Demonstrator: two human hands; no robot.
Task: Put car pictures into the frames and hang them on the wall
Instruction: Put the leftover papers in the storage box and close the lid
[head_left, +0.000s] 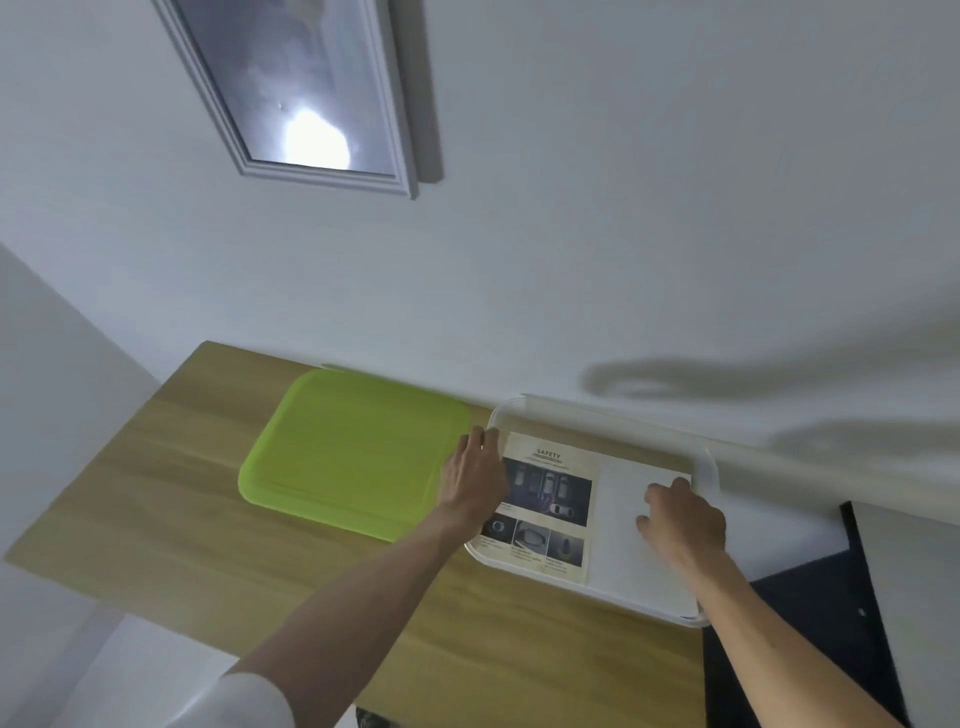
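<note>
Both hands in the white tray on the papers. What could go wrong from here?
1. The white tray overhangs the table's right edge; pressing there may tip it.
2. The right hand rests on the blank sheet overlapping the car picture; sliding could crease either.
3. The left hand may nudge the green tray.

Bare tabletop (156, 519) beside green tray (348, 457).

Even, cool indoor light; a bright glare spot on the hung frame's glass (316, 140); soft arm shadows on the wall (675, 234); wide-angle bending at edges.
</note>
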